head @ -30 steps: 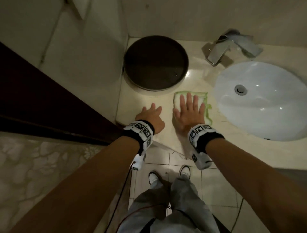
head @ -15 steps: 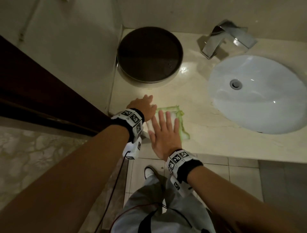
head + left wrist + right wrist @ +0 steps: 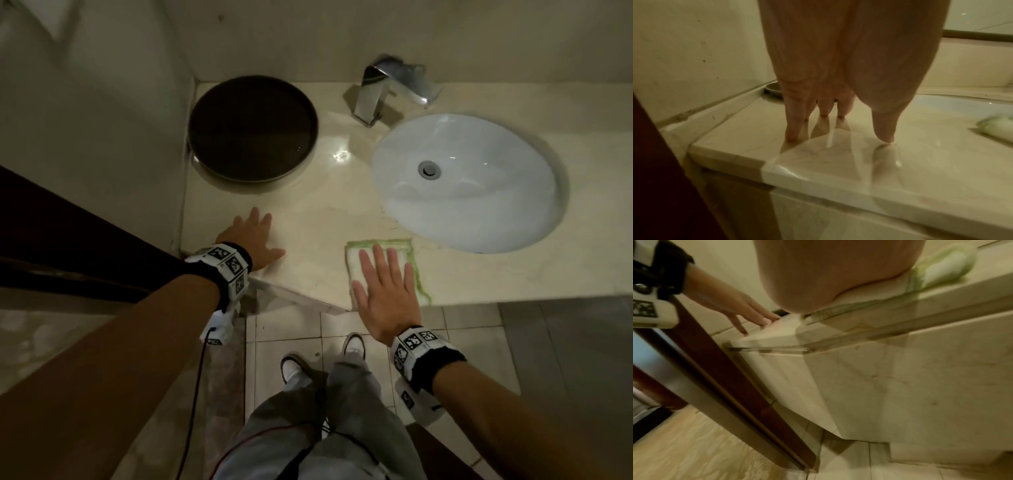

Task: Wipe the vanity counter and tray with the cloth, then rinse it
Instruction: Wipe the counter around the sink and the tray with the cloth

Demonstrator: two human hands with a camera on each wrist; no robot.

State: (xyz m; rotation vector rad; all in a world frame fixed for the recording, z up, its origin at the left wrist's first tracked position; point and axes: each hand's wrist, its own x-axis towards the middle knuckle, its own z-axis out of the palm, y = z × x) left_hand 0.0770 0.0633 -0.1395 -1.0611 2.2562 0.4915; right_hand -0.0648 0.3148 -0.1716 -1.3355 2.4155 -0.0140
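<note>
A white cloth with a green border (image 3: pixel 407 255) lies flat on the cream vanity counter (image 3: pixel 322 219), at its front edge below the basin. My right hand (image 3: pixel 383 287) presses on it with straight, spread fingers; the palm hangs over the edge. The same cloth (image 3: pixel 941 270) shows bunched beside the palm in the right wrist view. My left hand (image 3: pixel 253 236) rests flat on the counter's front left corner, its fingertips (image 3: pixel 792 138) touching the bare marble. A round dark tray (image 3: pixel 252 128) sits at the back left corner, apart from both hands.
An oval white basin (image 3: pixel 466 181) with a drain is sunk into the counter on the right. A chrome faucet (image 3: pixel 380 90) stands behind it. Walls close the back and left sides. A dark wooden door frame (image 3: pixel 68 240) runs at the left. Tiled floor lies below.
My right hand has slid the cloth along the front edge to the right, away from my left hand and toward the basin. The left hand stays on the corner.
</note>
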